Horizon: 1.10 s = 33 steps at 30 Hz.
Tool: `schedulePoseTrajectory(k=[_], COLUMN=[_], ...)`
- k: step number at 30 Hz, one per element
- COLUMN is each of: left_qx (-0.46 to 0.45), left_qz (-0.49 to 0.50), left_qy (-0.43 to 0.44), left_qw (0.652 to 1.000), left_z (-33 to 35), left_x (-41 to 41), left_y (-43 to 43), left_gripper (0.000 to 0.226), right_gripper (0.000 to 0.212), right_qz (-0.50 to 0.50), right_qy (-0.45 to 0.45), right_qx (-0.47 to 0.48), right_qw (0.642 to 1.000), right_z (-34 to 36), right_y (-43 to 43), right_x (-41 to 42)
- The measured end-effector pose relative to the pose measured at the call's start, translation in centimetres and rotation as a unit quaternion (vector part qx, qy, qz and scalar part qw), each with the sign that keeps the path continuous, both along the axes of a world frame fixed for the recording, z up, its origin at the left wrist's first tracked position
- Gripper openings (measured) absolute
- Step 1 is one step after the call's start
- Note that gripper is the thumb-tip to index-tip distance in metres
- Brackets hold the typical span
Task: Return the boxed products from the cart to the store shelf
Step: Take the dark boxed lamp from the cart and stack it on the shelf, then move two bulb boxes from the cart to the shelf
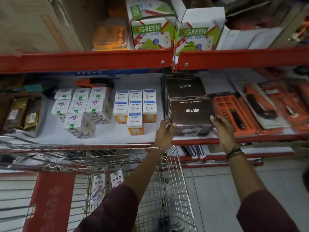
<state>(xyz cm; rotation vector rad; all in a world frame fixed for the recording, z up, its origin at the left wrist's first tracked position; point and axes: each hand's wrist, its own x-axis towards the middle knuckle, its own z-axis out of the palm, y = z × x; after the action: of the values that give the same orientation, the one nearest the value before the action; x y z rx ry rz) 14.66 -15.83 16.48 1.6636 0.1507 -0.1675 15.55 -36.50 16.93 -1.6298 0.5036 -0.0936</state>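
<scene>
Head view: both hands, left hand [164,129] and right hand [220,126], clamp NEUTON box [191,113] (beside Wipro Garnet boxes [135,104]).

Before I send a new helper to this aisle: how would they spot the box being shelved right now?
Find the middle shelf with red edges, above the wire cart. Right of the white bulb boxes sit two dark brown Neuton boxes, one behind the other. It is the front Neuton box, held between the left hand and the right hand, beside the orange tool kit.
</scene>
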Motion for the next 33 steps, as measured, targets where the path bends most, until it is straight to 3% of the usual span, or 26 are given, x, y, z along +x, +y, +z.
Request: schedulePoseTrajectory(k=[4,9,14,18,21,24,26,29,33], left_qx=[0.018,0.047,0.046,0.086,0.140,0.180,0.220,0.267,0.368], left_qz=[-0.009,-0.037,-0.040,-0.039,-0.027,-0.023,-0.039,-0.089,-0.195], left_qy=[-0.011,-0.022,-0.082,-0.075,-0.026,0.049,0.095,0.171,0.258], left_qw=[1.000,0.998,0.995,0.993,0.989,0.982,0.970,0.944,0.872], left_z=[-0.2,0.0,0.7,-1.6,-5.2,-9.0,-11.3,-15.4,-21.7], left_x=[0.2,-0.5,-5.7,-10.7,-13.9,-16.7,-18.0,-20.2,-23.6], left_y=[0.2,1.0,5.8,11.8,16.7,20.8,23.0,25.8,29.4], left_gripper=[0.031,0.036,0.042,0.045,0.055,0.048,0.046,0.049,0.055], right_gripper=[0.026,0.049,0.036,0.026,0.024,0.024,0.028,0.040,0.055], right_qz=[0.011,-0.031,-0.075,0.019,0.130,0.245,0.341,0.487,0.601], right_qy=[0.002,0.012,-0.089,-0.143,-0.099,-0.010,0.058,0.153,0.226], right_qx=[-0.014,-0.105,-0.225,-0.245,-0.226,-0.211,-0.215,-0.211,-0.255], right_qw=[1.000,0.994,0.967,0.959,0.960,0.946,0.913,0.834,0.723], right_z=[-0.1,0.2,2.0,0.5,-2.7,-6.8,-9.8,-14.1,-19.5], right_y=[0.3,1.6,5.6,10.0,14.1,18.5,21.3,25.1,28.9], right_x=[-0.2,-0.9,-5.6,-10.1,-12.7,-14.7,-15.6,-16.5,-18.0])
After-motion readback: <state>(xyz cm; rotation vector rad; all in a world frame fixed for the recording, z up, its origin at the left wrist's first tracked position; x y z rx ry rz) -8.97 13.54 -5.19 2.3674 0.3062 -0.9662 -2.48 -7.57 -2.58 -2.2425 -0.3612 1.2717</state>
